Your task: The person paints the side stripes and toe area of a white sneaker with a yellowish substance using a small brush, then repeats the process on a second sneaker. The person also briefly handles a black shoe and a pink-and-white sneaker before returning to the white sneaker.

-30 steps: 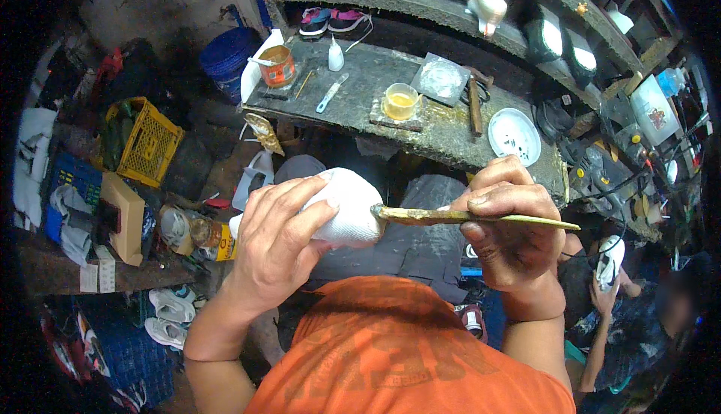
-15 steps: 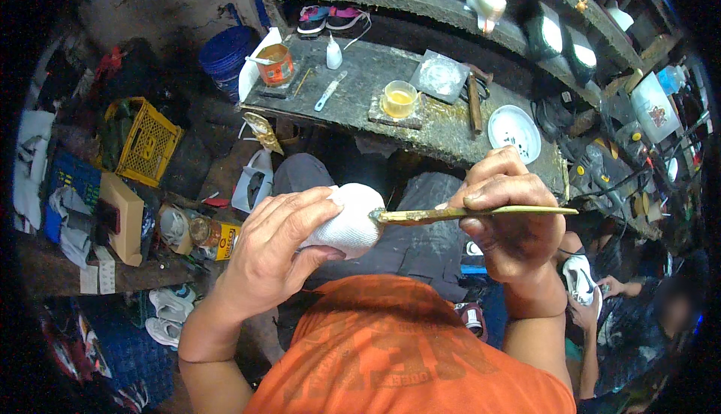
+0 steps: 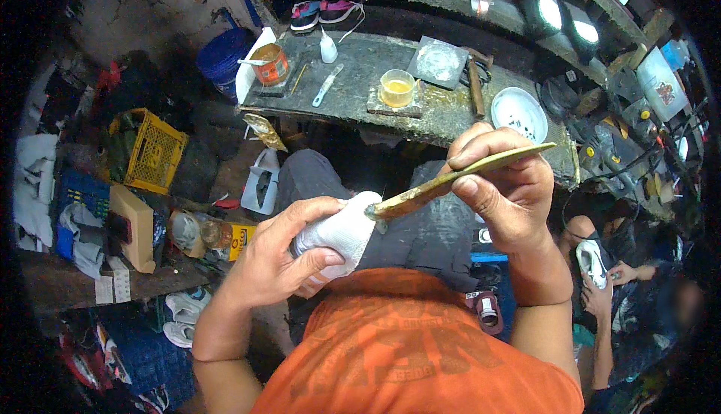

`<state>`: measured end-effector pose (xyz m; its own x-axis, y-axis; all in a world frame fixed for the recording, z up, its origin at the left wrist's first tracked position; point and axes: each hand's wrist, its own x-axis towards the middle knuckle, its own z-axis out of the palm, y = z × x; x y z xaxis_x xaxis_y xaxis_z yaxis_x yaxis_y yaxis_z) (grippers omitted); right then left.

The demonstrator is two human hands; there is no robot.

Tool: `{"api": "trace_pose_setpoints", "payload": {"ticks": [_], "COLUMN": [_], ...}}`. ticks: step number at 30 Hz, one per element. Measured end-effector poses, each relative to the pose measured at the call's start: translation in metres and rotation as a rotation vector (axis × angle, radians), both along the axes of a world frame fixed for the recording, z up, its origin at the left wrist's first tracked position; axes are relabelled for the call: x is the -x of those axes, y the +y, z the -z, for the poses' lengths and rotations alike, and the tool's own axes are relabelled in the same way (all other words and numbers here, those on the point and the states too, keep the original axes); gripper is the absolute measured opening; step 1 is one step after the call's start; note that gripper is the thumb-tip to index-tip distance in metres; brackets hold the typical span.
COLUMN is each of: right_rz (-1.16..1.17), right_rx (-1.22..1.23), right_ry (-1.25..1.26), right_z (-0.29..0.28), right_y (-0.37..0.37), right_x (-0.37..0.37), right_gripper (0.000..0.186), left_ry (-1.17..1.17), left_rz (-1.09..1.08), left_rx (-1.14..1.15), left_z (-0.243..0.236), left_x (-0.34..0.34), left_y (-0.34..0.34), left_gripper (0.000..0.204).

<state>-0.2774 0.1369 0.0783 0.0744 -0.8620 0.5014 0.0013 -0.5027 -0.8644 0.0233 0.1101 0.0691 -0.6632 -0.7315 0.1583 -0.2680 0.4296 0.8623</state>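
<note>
My left hand [image 3: 274, 252] is wrapped round a white knit shoe upper [image 3: 344, 232], thumb on the near side and fingers over the far side. Pale stripes show on its lower part, by the thumb. My right hand [image 3: 514, 192] pinches a flat wooden-handled brush [image 3: 432, 189] between thumb and fingers. The brush slants down to the left, and its dark, stained tip meets the upper's far right edge. Whether bristles or bare wood touch the fabric is too small to tell. Both hands are above my lap.
Across the bench [image 3: 353, 110] lie a cup of yellowish liquid [image 3: 396, 89], an orange tin [image 3: 270, 65], a knife [image 3: 328, 85], a hammer [image 3: 475, 87] and a white plate [image 3: 518, 114]. A yellow crate [image 3: 156, 153] stands left. At right, another person's hands [image 3: 601, 294] hold a shoe.
The white upper has turned and tilted in my left hand, showing its striped side. My right hand has risen slightly, so the brush slants more steeply, its tip still at the upper's edge.
</note>
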Motion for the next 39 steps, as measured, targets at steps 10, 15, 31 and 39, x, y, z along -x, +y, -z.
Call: {"api": "trace_pose_setpoints", "payload": {"ticks": [10, 15, 31, 39], "right_rz": [0.134, 0.220, 0.268, 0.237], "right_rx": [0.143, 0.241, 0.398, 0.354], "right_ry": [-0.053, 0.021, 0.132, 0.136], "right_z": [0.006, 0.006, 0.000, 0.005], "right_y": [-0.003, -0.002, 0.002, -0.002], "right_x": [-0.006, -0.010, -0.006, -0.008], "right_gripper": [0.023, 0.024, 0.029, 0.030], "left_ry": [0.259, 0.258, 0.346, 0.335], "left_rz": [-0.113, -0.182, -0.262, -0.277], "left_rx": [-0.212, -0.103, 0.071, -0.078], "left_z": [0.020, 0.021, 0.026, 0.020], "left_x": [0.014, 0.023, 0.030, 0.031], "left_y": [0.000, 0.002, 0.005, 0.005], "left_gripper": [0.053, 0.059, 0.068, 0.065]}}
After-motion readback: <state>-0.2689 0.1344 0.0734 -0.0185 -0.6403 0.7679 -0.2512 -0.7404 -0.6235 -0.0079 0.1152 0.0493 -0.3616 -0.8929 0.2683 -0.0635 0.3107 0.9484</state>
